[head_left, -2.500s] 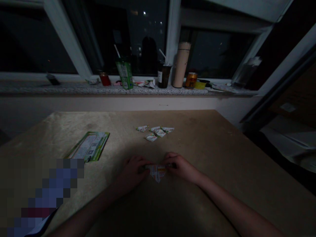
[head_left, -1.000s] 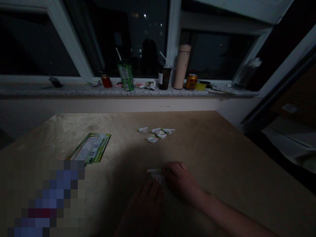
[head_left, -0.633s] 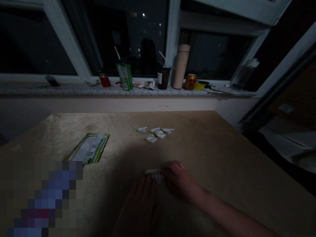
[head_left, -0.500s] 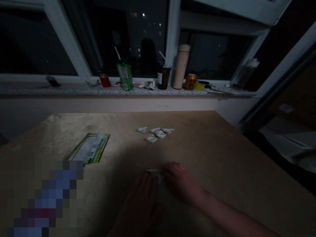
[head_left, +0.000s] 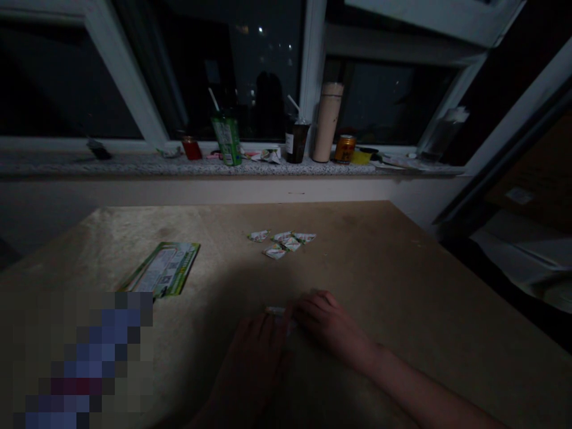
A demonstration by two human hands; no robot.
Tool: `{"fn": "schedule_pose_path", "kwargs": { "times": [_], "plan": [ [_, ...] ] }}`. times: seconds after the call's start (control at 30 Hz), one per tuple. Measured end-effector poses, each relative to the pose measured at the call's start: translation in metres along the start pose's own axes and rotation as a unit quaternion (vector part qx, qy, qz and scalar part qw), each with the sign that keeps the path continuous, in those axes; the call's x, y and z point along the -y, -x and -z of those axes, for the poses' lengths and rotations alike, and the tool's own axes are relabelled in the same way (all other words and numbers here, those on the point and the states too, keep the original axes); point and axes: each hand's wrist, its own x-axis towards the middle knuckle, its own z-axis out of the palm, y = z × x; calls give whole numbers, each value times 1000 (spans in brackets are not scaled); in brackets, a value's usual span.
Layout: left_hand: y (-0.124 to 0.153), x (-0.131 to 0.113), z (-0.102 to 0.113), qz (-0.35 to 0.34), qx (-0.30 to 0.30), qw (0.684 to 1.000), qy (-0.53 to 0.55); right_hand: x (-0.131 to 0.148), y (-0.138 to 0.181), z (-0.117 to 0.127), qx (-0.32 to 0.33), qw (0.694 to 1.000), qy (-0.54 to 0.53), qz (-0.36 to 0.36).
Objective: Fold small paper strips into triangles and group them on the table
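A small folded paper piece [head_left: 274, 311] lies on the tan table [head_left: 379, 268], mostly covered by my hands. My left hand [head_left: 257, 357] lies flat over it, fingers stretched forward and pressing down. My right hand [head_left: 324, 325] rests beside it on the right, fingers curled with their tips on the paper's right edge. Several small folded paper pieces [head_left: 282, 242] lie in a cluster farther back on the table. The room is dim.
A green printed leaflet [head_left: 163, 269] lies at the left of the table. On the window sill [head_left: 134, 164] stand a green drink carton [head_left: 227, 138], a dark cup [head_left: 295, 140], a tall beige flask [head_left: 327, 122] and two cans [head_left: 346, 149].
My left hand has moved from the paper's left end to lie flat on top of it, sliding forward. The paper is now folded smaller and more hidden. The right hand stays at its right edge.
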Motion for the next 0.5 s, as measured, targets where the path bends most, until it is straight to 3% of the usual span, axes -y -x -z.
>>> {"fn": "schedule_pose_path", "kwargs": {
  "times": [0.23, 0.37, 0.5],
  "plan": [
    [-7, 3, -7, 8, 5, 1000, -25, 4, 0, -2, 0, 999, 54, 11],
    [1, 2, -23, -52, -31, 996, -63, 7, 0, -7, 3, 998, 66, 19],
    [4, -1, -33, -58, -27, 994, -90, 8, 2, -14, -36, 998, 44, 10]
  ]
}}
